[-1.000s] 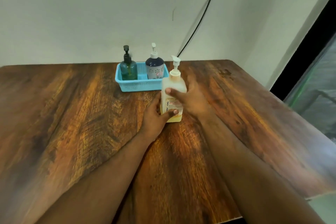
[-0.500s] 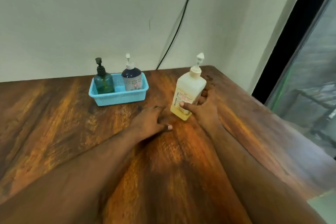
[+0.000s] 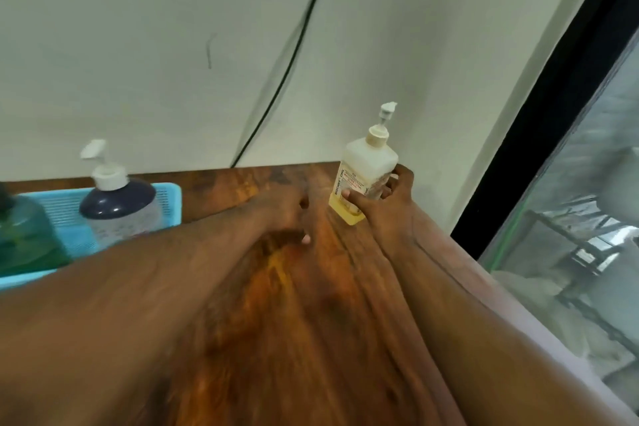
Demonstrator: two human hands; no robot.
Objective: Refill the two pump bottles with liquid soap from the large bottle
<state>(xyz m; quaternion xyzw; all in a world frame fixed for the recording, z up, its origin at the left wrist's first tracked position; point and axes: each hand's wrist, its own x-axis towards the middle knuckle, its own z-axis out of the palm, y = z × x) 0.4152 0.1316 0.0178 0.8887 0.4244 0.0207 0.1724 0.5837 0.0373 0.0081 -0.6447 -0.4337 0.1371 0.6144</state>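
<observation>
My right hand grips the large pale-yellow pump bottle near the table's far right corner; the bottle leans to the right with its base close to the wood. My left hand rests flat on the wooden table just left of that bottle, holding nothing, fingers loosely curled. At the left, a light-blue basket holds a dark-blue and clear pump bottle with a white pump and a green pump bottle, which the frame edge cuts off.
A white wall with a black cable running down it stands behind the table. A black window frame and glass lie close on the right, past the table's right edge.
My right hand has carried the large bottle farther right and back, toward the corner. My left hand let go of it earlier and stays on the table. The view has swung right and closer.
</observation>
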